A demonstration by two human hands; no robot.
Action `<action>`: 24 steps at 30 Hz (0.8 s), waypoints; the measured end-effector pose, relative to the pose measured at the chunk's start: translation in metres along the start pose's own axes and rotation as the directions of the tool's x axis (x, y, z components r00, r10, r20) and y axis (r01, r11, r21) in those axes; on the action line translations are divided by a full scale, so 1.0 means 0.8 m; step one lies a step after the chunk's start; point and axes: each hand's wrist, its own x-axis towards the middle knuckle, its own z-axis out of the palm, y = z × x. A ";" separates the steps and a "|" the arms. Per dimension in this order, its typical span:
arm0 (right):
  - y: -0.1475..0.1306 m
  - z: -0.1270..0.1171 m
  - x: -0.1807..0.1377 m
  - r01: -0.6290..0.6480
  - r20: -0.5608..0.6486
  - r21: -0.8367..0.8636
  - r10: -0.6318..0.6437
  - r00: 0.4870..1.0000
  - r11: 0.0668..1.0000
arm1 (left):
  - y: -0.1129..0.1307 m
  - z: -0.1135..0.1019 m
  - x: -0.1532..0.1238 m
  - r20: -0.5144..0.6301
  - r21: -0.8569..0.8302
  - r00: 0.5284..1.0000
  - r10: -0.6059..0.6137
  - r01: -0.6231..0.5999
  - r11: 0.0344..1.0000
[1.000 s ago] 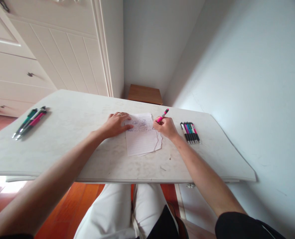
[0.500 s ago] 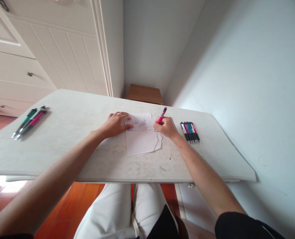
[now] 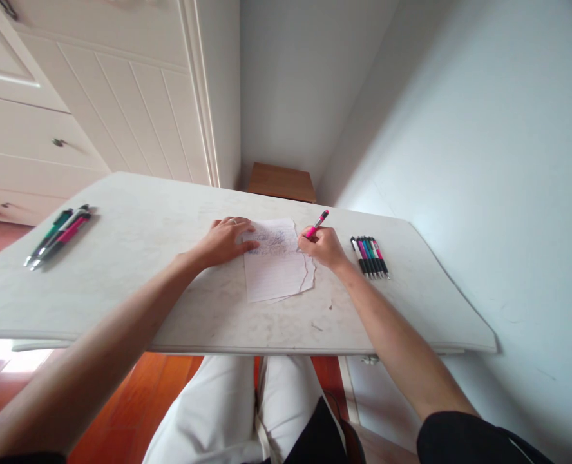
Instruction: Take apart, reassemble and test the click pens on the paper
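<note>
- on the middle of the white table point(image 3: 145, 270), a small stack of lined paper point(image 3: 276, 274) lies flat, with blue scribbles across its far end and torn, wavy edges on its right side
- the left hand point(image 3: 224, 241) rests palm down at the paper's upper left corner, fingers stretched out flat, fingertips pressing on the sheet and holding nothing; a ring point(image 3: 232, 222) shows on one finger
- the right hand point(image 3: 323, 248) sits at the paper's upper right edge, fingers curled tightly around a pink pen point(image 3: 316, 224)
- the pink pen is tilted, its top end pointing up and away to the right, its tip down at the far right edge of the paper; the tip itself is hidden by the fingers
- just right of the right hand, a row of pens point(image 3: 369, 258) lies side by side on the table, touching one another, in black, pink, teal and white
- well apart, near the table's far left edge, a second bunch of pens point(image 3: 57, 237) lies at a slant, green, black and pink
- beyond the table stand a cream panelled cupboard point(image 3: 97, 96) on the left and a brown wooden stand point(image 3: 281, 182) in the corner, against a pale wall point(image 3: 484, 161)
- below the table edge, legs in white trousers point(image 3: 228, 412) show above a reddish wooden floor point(image 3: 136, 412)
</note>
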 end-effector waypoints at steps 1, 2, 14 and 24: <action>0.000 -0.001 0.000 0.006 -0.007 -0.018 -0.006 1.000 1.000 | 0.000 0.000 0.000 0.000 -0.003 1.000 0.004 -0.004 1.000; 0.001 -0.001 0.001 0.011 -0.016 -0.034 -0.012 1.000 0.999 | 0.000 0.000 0.000 -0.001 -0.007 1.000 0.008 -0.008 1.000; 0.006 -0.001 0.001 -0.013 -0.058 0.042 0.015 0.998 0.999 | 0.004 -0.004 -0.001 0.004 -0.012 1.000 0.012 -0.011 1.000; 0.010 0.002 0.002 0.073 -0.125 -0.010 -0.073 0.989 0.997 | 0.005 -0.005 -0.001 0.004 -0.020 1.000 0.018 -0.018 1.000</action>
